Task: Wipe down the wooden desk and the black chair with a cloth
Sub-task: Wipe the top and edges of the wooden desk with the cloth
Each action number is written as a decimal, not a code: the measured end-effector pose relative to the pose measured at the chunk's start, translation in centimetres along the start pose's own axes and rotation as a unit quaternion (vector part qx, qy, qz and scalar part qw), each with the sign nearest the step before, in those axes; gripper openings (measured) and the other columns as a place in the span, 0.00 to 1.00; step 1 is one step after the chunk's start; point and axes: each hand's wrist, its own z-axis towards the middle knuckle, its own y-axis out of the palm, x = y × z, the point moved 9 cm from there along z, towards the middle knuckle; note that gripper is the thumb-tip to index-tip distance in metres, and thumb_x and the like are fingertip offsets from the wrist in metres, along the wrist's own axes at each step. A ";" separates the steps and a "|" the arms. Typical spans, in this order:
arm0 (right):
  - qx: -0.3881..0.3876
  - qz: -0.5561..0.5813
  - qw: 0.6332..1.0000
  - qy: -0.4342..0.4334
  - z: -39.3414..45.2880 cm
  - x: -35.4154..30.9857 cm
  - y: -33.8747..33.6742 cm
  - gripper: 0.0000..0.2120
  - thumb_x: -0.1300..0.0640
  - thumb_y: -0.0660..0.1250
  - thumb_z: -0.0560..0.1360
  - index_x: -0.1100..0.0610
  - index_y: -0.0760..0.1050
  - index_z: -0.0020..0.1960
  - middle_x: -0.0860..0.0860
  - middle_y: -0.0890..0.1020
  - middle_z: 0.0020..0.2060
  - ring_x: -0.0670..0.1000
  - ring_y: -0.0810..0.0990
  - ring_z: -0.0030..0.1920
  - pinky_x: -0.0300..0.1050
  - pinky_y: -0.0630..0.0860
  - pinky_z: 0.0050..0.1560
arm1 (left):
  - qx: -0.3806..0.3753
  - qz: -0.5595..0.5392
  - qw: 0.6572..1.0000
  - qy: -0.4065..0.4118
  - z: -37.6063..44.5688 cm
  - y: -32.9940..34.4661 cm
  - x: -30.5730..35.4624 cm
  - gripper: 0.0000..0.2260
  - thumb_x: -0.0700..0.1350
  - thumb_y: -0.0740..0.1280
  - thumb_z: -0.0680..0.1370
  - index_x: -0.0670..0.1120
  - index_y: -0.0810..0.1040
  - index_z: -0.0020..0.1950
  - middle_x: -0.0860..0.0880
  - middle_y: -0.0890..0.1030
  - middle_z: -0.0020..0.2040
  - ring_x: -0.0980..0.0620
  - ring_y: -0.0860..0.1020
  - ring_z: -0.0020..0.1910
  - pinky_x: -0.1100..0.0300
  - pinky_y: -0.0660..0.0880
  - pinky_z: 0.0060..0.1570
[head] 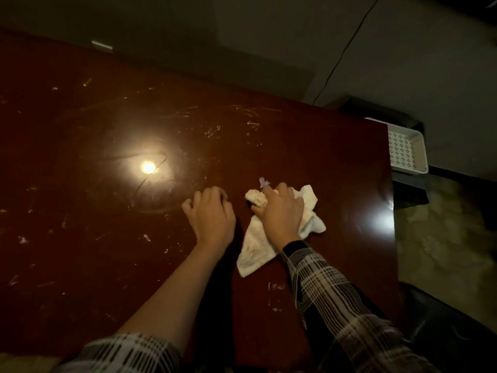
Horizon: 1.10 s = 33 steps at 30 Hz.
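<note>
A dark reddish wooden desk (pixel 102 232) fills most of the view, its glossy top marked with scratches and pale smudges. A crumpled white cloth (pixel 255 254) lies on it right of centre. My right hand (pixel 282 214) presses down on the cloth with its fingers curled into the folds. My left hand (pixel 211 214) rests on the bare desk just left of the cloth, fingers bent, holding nothing. The black chair (pixel 454 327) shows only as a dark edge at the lower right, beside the desk.
A white perforated tray (pixel 406 152) sits on a dark low unit past the desk's right edge. A thin black cable (pixel 341 57) runs down the pale wall behind. A small light object (pixel 101 46) lies at the desk's far edge. A lamp's reflection glares left of centre.
</note>
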 end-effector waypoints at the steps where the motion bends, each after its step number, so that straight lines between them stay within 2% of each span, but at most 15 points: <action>1: -0.005 -0.008 1.000 0.001 0.4 -0.1 -0.1 0.23 0.42 0.64 0.74 0.49 0.69 0.67 0.52 0.73 0.55 0.54 0.71 0.58 0.52 0.66 0.52 | 0.002 0.006 1.000 0.000 1.1 -0.2 0.3 0.04 0.43 0.60 0.77 0.48 0.74 0.48 0.50 0.76 0.46 0.49 0.72 0.50 0.53 0.59 0.55; 6: 0.023 -0.003 1.000 0.007 5.8 -0.5 -1.1 0.16 0.43 0.64 0.75 0.51 0.73 0.58 0.52 0.74 0.54 0.55 0.71 0.57 0.53 0.67 0.53 | 0.006 0.035 0.999 0.026 6.5 0.4 0.9 0.05 0.43 0.58 0.78 0.46 0.72 0.50 0.47 0.76 0.49 0.47 0.70 0.53 0.52 0.59 0.55; 10: 0.022 0.027 0.999 0.032 10.0 -0.5 -1.8 0.17 0.43 0.64 0.74 0.50 0.73 0.58 0.53 0.73 0.55 0.55 0.71 0.58 0.53 0.66 0.54 | 0.003 0.072 0.994 0.086 9.0 1.1 1.6 0.05 0.45 0.57 0.79 0.46 0.71 0.50 0.48 0.75 0.49 0.47 0.70 0.52 0.52 0.59 0.55; 14: 0.056 0.043 0.997 -0.020 5.9 -0.2 -1.2 0.14 0.45 0.70 0.69 0.50 0.74 0.49 0.51 0.74 0.48 0.55 0.72 0.51 0.51 0.66 0.49 | 0.030 0.073 0.995 0.064 11.1 0.7 1.1 0.07 0.45 0.55 0.80 0.45 0.72 0.50 0.47 0.75 0.49 0.47 0.70 0.51 0.53 0.58 0.54; 19: 0.076 0.041 0.995 -0.050 4.8 0.1 -0.7 0.18 0.43 0.78 0.58 0.51 0.77 0.42 0.49 0.76 0.40 0.53 0.76 0.43 0.49 0.69 0.38 | 0.022 0.088 0.994 0.054 12.0 2.5 1.0 0.07 0.44 0.55 0.80 0.44 0.71 0.49 0.46 0.74 0.47 0.46 0.69 0.48 0.51 0.62 0.51; 21: 0.089 0.035 0.991 -0.089 6.0 -0.3 -0.8 0.20 0.44 0.79 0.56 0.51 0.77 0.42 0.50 0.76 0.40 0.54 0.77 0.42 0.49 0.69 0.38 | 0.019 0.097 0.993 0.060 12.1 2.8 1.0 0.07 0.44 0.55 0.80 0.44 0.71 0.48 0.46 0.73 0.47 0.46 0.69 0.48 0.51 0.62 0.51; 23: 0.087 0.044 0.990 -0.102 8.3 -0.7 -1.2 0.19 0.45 0.78 0.59 0.52 0.77 0.43 0.51 0.76 0.41 0.55 0.76 0.44 0.50 0.69 0.40 | 0.025 0.102 0.993 0.058 12.1 2.6 0.9 0.07 0.44 0.55 0.79 0.44 0.71 0.48 0.46 0.73 0.46 0.46 0.69 0.47 0.51 0.62 0.51; 26: 0.073 0.046 0.994 -0.066 14.8 -2.2 -2.2 0.15 0.44 0.71 0.69 0.50 0.75 0.52 0.52 0.75 0.49 0.56 0.72 0.52 0.52 0.66 0.48 | 0.027 0.105 0.992 0.061 12.2 2.8 0.6 0.09 0.45 0.53 0.79 0.45 0.71 0.47 0.47 0.73 0.45 0.46 0.70 0.46 0.51 0.62 0.52; 29: 0.059 0.053 0.996 -0.033 19.1 -2.9 -2.7 0.17 0.43 0.68 0.71 0.50 0.75 0.55 0.52 0.74 0.53 0.55 0.71 0.57 0.52 0.65 0.51 | 0.030 0.096 0.992 0.072 12.3 2.9 0.5 0.08 0.46 0.53 0.79 0.46 0.70 0.45 0.48 0.72 0.43 0.48 0.69 0.45 0.53 0.60 0.50; 33: 0.055 0.077 0.994 -0.046 13.4 -2.0 -1.4 0.15 0.44 0.72 0.67 0.49 0.75 0.49 0.51 0.74 0.48 0.55 0.71 0.53 0.51 0.65 0.49 | 0.031 0.101 0.992 0.067 12.2 2.9 0.4 0.07 0.44 0.56 0.79 0.45 0.71 0.46 0.47 0.72 0.43 0.47 0.70 0.45 0.52 0.60 0.51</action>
